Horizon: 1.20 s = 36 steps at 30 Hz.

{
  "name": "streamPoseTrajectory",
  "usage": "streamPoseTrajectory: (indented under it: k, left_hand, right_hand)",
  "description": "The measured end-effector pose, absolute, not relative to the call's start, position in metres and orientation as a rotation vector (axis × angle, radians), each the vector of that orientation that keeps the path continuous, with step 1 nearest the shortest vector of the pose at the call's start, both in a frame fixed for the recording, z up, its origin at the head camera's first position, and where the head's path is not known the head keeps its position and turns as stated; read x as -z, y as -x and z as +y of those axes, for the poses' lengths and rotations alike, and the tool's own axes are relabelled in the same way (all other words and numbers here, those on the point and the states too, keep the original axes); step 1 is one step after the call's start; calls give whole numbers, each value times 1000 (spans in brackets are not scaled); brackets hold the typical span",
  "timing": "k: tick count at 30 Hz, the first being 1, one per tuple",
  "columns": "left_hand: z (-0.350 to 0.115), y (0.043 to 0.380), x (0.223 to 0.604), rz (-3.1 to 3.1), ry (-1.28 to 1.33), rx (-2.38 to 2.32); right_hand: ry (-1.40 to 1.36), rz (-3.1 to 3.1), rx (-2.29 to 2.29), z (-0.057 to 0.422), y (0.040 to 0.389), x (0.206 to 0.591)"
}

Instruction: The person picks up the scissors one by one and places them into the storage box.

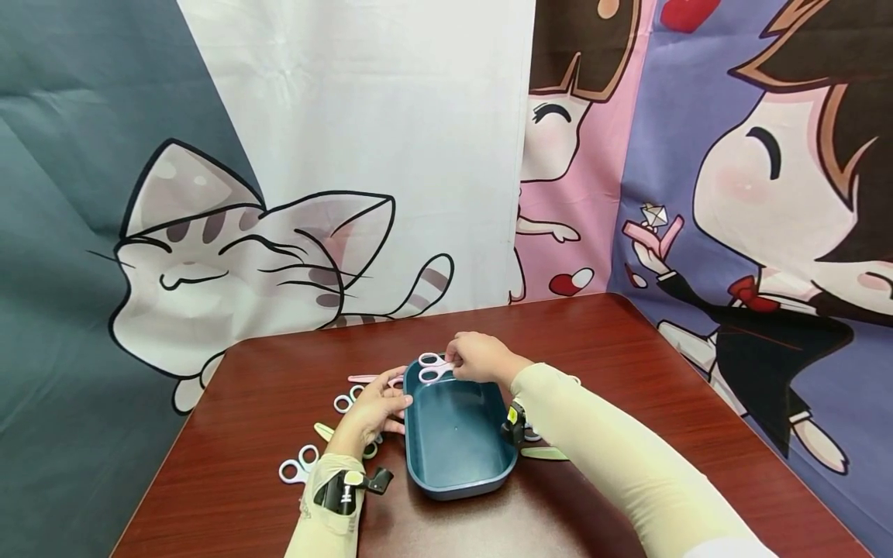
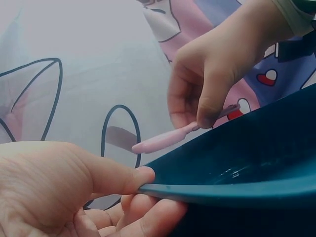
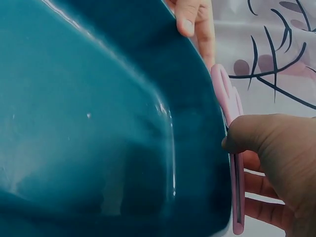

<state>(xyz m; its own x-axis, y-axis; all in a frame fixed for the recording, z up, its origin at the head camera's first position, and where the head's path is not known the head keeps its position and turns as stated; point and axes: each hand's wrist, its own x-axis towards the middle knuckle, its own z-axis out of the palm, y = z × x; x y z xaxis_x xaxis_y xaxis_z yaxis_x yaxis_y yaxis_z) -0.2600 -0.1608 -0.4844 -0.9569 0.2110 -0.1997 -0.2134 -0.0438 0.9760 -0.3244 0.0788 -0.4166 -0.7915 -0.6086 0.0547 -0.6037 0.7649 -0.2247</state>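
Note:
A deep teal plastic bin stands on the table, its inside bare. My left hand pinches the bin's left rim, thumb on top and fingers beneath, as the left wrist view shows. Over the far rim, my right hand holds a pair of pink scissors between thumb and fingers, around the middle. Their handle loops point left and the blades run along the far edge of the bin.
Blue scissors lie left of the bin, with more pairs beside and partly under my left hand. A green-handled pair lies to the right, partly hidden by my right sleeve. A printed cartoon cloth hangs behind the table.

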Motion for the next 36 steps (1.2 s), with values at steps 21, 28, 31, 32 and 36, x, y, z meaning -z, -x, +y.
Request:
streamPoseTrajectory:
  k: [21, 28, 31, 32, 36]
  left_hand:
    - [-161, 259, 484, 1926, 6, -2096]
    - [-160, 259, 484, 1919, 14, -2097]
    - [-160, 259, 484, 1920, 17, -2097]
    - [-160, 259, 484, 1922, 16, -2095]
    - [-160, 260, 484, 1924, 12, -2087]
  right_hand:
    - [978, 2904, 269, 63, 327, 448]
    - [964, 2899, 295, 60, 327, 456]
    - [966, 2899, 283, 59, 327, 460]
    - [967, 2897, 272, 58, 327, 461]
    - [948, 2893, 242, 57, 325, 463]
